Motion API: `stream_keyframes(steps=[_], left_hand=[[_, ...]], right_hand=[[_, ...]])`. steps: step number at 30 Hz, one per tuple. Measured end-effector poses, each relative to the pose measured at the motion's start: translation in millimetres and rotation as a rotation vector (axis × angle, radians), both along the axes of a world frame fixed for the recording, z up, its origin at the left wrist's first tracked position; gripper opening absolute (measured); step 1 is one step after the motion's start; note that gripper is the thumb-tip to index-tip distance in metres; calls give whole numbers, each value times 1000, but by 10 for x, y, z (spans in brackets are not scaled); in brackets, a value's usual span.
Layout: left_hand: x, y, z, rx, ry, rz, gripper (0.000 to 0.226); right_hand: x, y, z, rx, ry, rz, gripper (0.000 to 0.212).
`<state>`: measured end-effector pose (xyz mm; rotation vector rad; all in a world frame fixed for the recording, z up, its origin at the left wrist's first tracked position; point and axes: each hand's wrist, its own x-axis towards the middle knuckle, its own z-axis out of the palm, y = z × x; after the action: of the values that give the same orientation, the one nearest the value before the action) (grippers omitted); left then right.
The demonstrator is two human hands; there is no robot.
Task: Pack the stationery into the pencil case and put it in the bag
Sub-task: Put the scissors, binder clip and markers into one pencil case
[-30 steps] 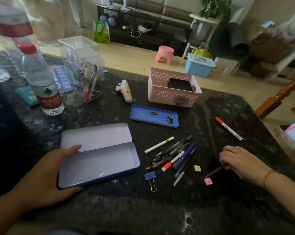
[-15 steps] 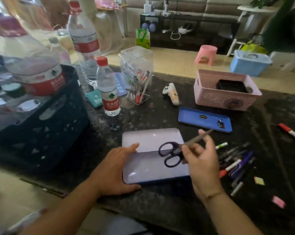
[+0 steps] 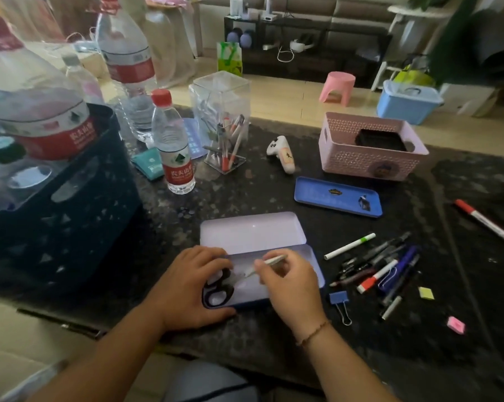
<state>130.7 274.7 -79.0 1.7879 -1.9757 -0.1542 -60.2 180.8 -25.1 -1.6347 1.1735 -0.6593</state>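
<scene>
An open blue tin pencil case (image 3: 252, 232) lies on the dark table, lid flat behind its tray. Black-handled scissors (image 3: 220, 287) lie in the tray's left end, blades pointing right. My right hand (image 3: 290, 281) pinches the blades near their tip. My left hand (image 3: 191, 288) grips the case's left end, fingers over the scissor handles. To the right lies a pile of several pens (image 3: 381, 268), a white green-tipped pen (image 3: 350, 246), a blue binder clip (image 3: 340, 303), a yellow eraser (image 3: 426, 293) and a pink eraser (image 3: 456, 325).
A red-capped marker (image 3: 485, 221) lies far right. A blue tin lid (image 3: 337, 196), pink basket (image 3: 369, 161), white controller (image 3: 282, 153), clear pen holder (image 3: 223, 123) and water bottle (image 3: 172, 145) stand behind. A dark crate (image 3: 59, 204) with big bottles fills the left.
My right hand picked up the scissors from the table's right side, carried them left and lowered them into the case tray. The camera view shifted left.
</scene>
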Motion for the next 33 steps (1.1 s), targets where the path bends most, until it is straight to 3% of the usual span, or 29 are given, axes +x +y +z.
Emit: stream_keyframes(steps=[6,10,15,19,23,28,30,33], left_hand=[[-8,2,2,-2,-14,8,61],[-25,13,10,17,-26,6,65],[-32,14,20,26,-64,-10,54],[-38,20,18,26,-41,5,55],[-32,17,34,36,-63,0,60],[-7,32,33,98,-67,-32,65],[21,22,14,98,-28,-27,52],[43,15,-25,93,20,14,40]], right_hand=[[-613,-200,-38,-248,144,74,22],[-1115,-146,-133,-520,389,-22,22],[-1169,-216,-246,-492,684,131,33],[-1106,-351,-116,-373,623,124,20],[-1128,-539,83,-375,553,45,21],[-845,-688,368,-229,170,-140,17],[-614,-678,292,-303,277,-123,11],[-340,-577,41,-409,506,-65,20]])
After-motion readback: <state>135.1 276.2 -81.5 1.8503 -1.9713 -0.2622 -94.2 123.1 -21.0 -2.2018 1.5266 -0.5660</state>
